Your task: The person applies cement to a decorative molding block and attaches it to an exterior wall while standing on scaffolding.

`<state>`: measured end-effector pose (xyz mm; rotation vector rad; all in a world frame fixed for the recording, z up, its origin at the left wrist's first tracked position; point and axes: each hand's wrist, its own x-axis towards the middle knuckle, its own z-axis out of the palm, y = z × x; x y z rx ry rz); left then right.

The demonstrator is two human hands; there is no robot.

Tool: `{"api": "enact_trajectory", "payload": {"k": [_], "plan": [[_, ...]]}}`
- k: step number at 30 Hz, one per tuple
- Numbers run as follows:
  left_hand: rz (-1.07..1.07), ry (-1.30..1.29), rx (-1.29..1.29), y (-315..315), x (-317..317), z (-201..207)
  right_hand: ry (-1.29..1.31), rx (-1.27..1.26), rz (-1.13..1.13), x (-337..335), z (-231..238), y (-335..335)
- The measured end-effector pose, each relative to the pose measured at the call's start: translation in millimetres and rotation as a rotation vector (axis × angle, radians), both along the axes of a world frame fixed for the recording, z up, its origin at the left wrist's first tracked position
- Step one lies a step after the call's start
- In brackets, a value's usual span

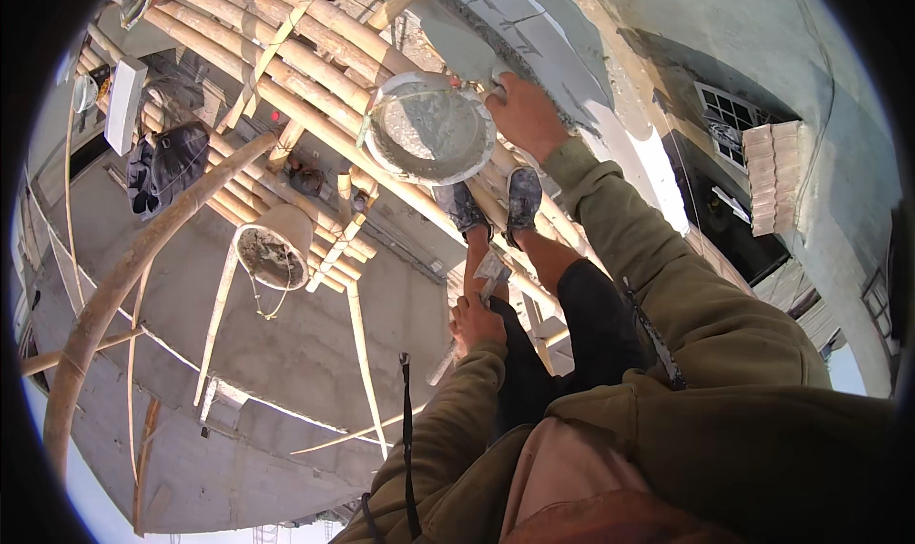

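Note:
My left hand [478, 325] is closed in front of my thighs. It grips a narrow, mortar-smeared tool with a flat end [492, 270]; its exact kind is unclear. My right hand [526, 115] reaches ahead to the plastered wall [562, 96], just right of a white bucket [431, 132]. Its fingers are curled, and what they hold, if anything, is hard to make out. Wet grey mortar fills part of that bucket, whose rim is coated with it. The bucket stands on the bamboo poles before my feet.
Bamboo scaffold poles [324, 115] form the platform under my shoes [523, 196], with a drop to concrete below. Left of me hangs or stands a second bucket [274, 249] with mortar residue. A dark bag [168, 168] and a slanting pole [124, 287] are farther left. A tiled ledge [770, 177] juts out at right.

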<state>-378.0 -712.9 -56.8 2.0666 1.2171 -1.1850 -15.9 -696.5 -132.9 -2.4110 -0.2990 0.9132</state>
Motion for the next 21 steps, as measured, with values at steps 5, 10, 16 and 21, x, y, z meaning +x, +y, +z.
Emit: {"api": "enact_trajectory", "payload": {"k": [5,10,16,21], "plan": [[0.012,-0.013,-0.036,-15.7,1.1,-0.6,0.169,-0.240,0.241,-84.1,-49.5,-24.7],[-0.030,-0.013,-0.041,-22.0,0.6,-4.2,0.106,-0.213,0.134,-122.0,-149.2,-0.4],[-0.077,-0.013,-0.037,-22.8,-0.6,-7.4,0.315,-0.016,0.225,-114.0,-203.7,-4.8],[-0.052,-0.008,-0.011,-6.2,-4.3,-4.0,0.297,0.200,0.169,-118.7,-137.8,-43.8]]}}
